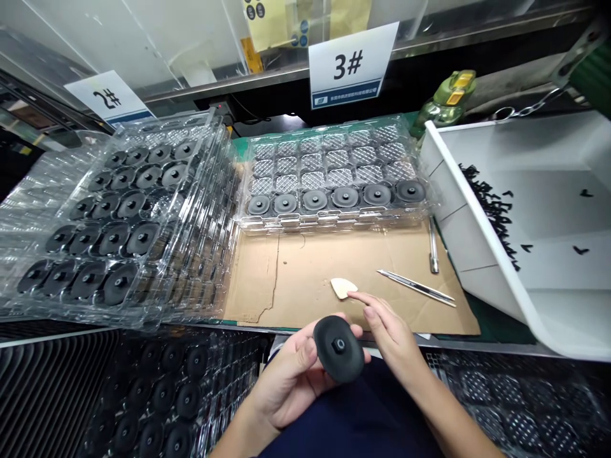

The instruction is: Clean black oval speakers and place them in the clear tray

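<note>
A clear blister tray (334, 172) is sitting behind a cardboard sheet (344, 273). Over the sheet's near edge, the left hand (286, 381) is gripping a black moulded disc (338, 348), while the right hand (389, 331), apart but close, is extending its index fingertip (352, 294) just beside a cream pick (344, 287).

A sheet of cardboard (310, 280) lay at the middle of the bench, with a blister tray (329, 222) of discs along its far edge and a stack of blister trays (210, 191) to its left. A bin (458, 216) holding small pieces stood to the right, and a bottle (446, 95) stood behind its corner. Signs reading 2# (109, 98) and 3# (351, 63) stood behind the trays. On the cardboard lay tweezers (417, 287), a metal tool (433, 245) and a plastic pick (344, 287). Nearer the person, the left hand (286, 381) held a disc (340, 348), with the right hand (386, 331) just beside it. More trays (162, 394) lay below the bench edge.
</note>
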`<state>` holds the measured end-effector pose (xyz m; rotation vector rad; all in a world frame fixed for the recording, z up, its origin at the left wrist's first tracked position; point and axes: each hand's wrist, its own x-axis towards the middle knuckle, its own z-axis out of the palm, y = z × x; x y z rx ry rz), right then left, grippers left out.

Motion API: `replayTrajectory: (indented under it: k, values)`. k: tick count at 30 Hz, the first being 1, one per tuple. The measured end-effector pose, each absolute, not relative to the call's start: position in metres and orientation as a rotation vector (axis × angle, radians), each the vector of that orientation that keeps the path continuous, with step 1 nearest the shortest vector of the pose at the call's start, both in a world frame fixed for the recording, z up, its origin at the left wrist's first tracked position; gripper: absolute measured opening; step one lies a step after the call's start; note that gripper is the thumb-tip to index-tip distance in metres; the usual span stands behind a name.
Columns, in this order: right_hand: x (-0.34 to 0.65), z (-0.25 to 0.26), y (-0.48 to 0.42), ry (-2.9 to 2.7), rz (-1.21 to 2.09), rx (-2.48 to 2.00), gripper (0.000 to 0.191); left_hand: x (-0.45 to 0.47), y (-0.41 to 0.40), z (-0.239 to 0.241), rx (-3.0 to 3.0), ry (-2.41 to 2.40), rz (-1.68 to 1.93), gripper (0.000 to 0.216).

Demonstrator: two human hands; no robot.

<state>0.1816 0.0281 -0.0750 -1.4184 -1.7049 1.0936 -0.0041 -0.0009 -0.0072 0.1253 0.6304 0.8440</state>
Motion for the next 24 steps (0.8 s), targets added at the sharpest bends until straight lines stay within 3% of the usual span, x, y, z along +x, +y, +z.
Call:
replayTrajectory:
  k: [3, 12, 19, 24]
  values:
    - [0.186, -0.078, 0.017, -1.645, 1.068, -1.492, 0.037, -0.003, 0.002, -0.009, 0.112, 0.731, 0.926, 0.048]
    - [0.157, -0.017, 0.014, -2.045, 0.801, -1.053, 0.057, 0.006, 0.007, -0.007, 0.181, 0.916, 1.103, 0.054]
    - [0.136, -0.016, 0.009, -2.120, 0.714, -1.002, 0.063, 0.008, 0.007, -0.008, 0.246, 1.005, 1.160, 0.058]
    - [0.139, -0.013, 0.008, -2.131, 0.642, -0.907, 0.056, 0.005, 0.008, -0.007, 0.207, 0.999, 1.157, 0.053]
